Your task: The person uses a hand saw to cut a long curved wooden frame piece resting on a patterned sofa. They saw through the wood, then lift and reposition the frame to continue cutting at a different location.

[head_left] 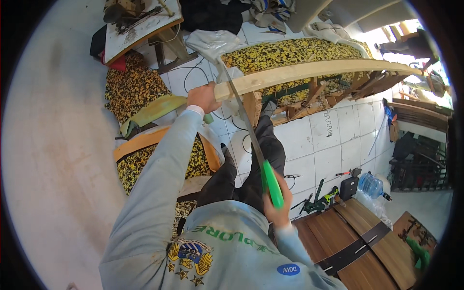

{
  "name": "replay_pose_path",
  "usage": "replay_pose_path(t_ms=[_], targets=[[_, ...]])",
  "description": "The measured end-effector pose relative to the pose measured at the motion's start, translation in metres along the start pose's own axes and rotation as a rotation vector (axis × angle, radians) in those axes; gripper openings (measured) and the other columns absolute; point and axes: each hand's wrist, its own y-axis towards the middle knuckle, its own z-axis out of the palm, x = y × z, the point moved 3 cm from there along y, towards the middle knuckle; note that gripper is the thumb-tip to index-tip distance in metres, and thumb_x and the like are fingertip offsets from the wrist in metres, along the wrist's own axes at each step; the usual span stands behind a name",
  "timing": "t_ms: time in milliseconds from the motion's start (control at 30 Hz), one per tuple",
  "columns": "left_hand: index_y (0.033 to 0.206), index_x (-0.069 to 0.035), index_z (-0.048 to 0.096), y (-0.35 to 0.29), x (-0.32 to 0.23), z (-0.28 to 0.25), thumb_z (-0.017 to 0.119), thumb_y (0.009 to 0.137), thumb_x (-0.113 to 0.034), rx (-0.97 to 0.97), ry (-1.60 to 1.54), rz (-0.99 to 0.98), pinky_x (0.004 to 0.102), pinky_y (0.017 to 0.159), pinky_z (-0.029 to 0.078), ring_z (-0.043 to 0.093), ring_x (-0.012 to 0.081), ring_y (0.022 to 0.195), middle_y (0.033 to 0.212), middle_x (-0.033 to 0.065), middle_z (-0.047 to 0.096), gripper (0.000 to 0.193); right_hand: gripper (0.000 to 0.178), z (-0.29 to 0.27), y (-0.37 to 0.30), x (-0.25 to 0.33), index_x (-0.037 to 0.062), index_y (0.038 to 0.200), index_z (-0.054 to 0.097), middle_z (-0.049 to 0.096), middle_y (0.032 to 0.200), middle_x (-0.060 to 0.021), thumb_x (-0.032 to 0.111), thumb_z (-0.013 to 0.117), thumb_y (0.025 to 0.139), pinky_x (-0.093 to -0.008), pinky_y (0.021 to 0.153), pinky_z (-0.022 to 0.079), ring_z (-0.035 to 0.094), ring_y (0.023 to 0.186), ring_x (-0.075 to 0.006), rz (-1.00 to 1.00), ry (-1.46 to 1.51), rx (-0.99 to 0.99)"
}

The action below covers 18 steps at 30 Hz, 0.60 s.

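Observation:
A long pale wooden board (309,71) runs from the middle of the view to the far right. Its left end is gripped by my left hand (203,97), fingers wrapped round the wood. My right hand (280,205) is closed on the green handle of a handsaw (249,126). The blade slants up and away from that hand and crosses the board a little to the right of my left hand. How deep the teeth sit in the wood cannot be made out. Under the board is a wooden frame (252,107) with several struts.
Yellow-and-black speckled foam (275,50) lies behind the board, with another foam piece (133,89) at the left. A cluttered table (140,31) stands far left. On the tiled floor are a green cordless tool (321,200), a blue water bottle (371,184) and brown wooden panels (338,232).

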Motion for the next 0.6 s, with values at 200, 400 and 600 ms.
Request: replay_pose_path(t_ms=[200,400,600], targets=[[0.121,-0.010,0.065,0.003,-0.018,-0.007,0.084,0.079,-0.041,0.003,0.001,0.017,0.0516,0.084,0.062,0.078,0.0382,0.098,0.104,0.0170,0.080,0.056,0.056,0.063,0.154,-0.015,0.0011,0.141,0.065,0.074,0.129,-0.0263,-0.001,0.068,0.086,-0.0410,0.105,0.055,0.073,0.123,-0.0368,-0.018,0.011,-0.067],[0.121,-0.010,0.064,0.005,-0.001,0.001,0.084,0.079,-0.042,0.002,0.009,0.023,0.0524,0.086,0.061,0.078,0.0380,0.098,0.104,0.0163,0.080,0.057,0.058,0.052,0.112,0.009,0.0012,0.143,0.064,0.074,0.130,-0.0265,-0.001,0.070,0.085,-0.0417,0.103,0.056,0.073,0.123,-0.0394,-0.072,-0.077,-0.041],[0.120,-0.009,0.063,0.011,-0.004,-0.007,0.084,0.079,-0.041,-0.028,-0.003,0.002,0.0519,0.086,0.061,0.078,0.0377,0.098,0.104,0.0174,0.079,0.057,0.065,0.012,0.016,0.039,0.0026,0.146,0.063,0.074,0.133,-0.0232,-0.008,0.063,0.081,-0.0379,0.106,0.055,0.074,0.124,-0.0359,-0.009,-0.082,0.039]])
